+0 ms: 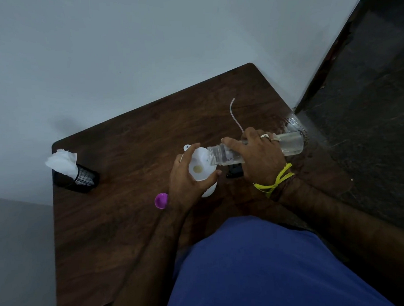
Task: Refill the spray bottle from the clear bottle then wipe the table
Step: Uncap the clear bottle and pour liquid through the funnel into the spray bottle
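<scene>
My right hand grips the clear bottle, which lies nearly level with its open mouth over a white funnel. The funnel sits in the top of the white spray bottle, which stands near the middle of the dark wooden table. My left hand is wrapped around the funnel and the spray bottle's top. A little liquid shows in the clear bottle's raised base. The black spray head lies on the table under the clear bottle, and its thin tube curves away behind my right hand.
A purple cap lies on the table left of my left wrist. A black mesh holder with white tissues stands at the table's left edge. A white wall runs behind the table; dark floor lies to the right.
</scene>
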